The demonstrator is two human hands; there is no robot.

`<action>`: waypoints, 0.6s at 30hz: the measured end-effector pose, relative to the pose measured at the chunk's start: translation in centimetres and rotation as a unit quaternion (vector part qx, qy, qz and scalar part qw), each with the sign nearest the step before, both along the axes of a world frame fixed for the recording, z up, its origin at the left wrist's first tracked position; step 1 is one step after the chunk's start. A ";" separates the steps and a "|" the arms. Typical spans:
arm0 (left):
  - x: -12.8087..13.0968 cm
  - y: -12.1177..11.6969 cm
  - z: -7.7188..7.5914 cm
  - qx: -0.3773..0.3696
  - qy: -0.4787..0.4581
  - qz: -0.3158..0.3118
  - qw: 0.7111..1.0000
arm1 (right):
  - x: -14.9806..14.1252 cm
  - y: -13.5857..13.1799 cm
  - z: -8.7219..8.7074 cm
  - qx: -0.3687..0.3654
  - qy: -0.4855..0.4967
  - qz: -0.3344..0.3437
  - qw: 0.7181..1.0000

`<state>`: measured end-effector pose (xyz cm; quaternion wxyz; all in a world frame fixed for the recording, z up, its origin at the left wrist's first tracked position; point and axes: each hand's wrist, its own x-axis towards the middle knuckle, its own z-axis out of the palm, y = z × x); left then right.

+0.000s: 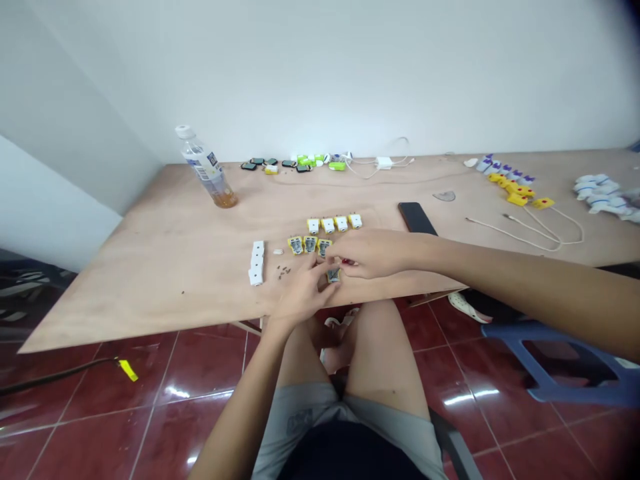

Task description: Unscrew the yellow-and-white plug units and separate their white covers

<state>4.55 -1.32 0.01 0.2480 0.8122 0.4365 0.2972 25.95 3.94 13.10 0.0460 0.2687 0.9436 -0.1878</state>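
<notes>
Near the front edge of the table, my left hand [306,288] steadies a small opened yellow housing [333,275] between thumb and fingers. My right hand [367,252] is closed around a small red-handled tool [347,261] over that housing; its tip is too small to make out. Just behind stand several similar opened yellow housings [310,244] with grey insides. Farther back is a row of closed white-and-yellow units [327,225]. Left of my left hand lie small dark screws [284,271], a small white piece [278,252] and a line of white covers [257,263].
A drink bottle [209,170] stands at the back left. Dark and green pieces [310,161] and a white adapter [384,163] line the wall. Right of my hands are a phone [418,218], white cables [540,233], yellow pieces [517,190] and white bundles [603,193]. A blue stool [540,360] stands below.
</notes>
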 end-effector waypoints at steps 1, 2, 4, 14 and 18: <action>0.0 0.0 0.0 0.002 0.000 0.000 1.000 | 0.0 0.1 -0.1 0.001 -0.001 0.000 1.000; 0.0 0.0 0.0 0.005 0.000 0.000 1.000 | 0.0 0.1 -0.1 0.002 -0.003 0.001 1.000; 0.0 0.0 0.0 0.008 -0.001 -0.001 1.000 | 0.0 0.2 -0.1 0.006 -0.010 0.002 1.000; 0.1 0.0 0.3 0.007 -0.010 -0.005 1.000 | -1.5 -1.1 1.2 0.028 -0.089 -0.047 0.995; 0.1 -0.1 -0.1 -0.015 0.011 0.016 1.000 | -1.9 -0.9 1.0 0.019 -0.053 -0.002 0.998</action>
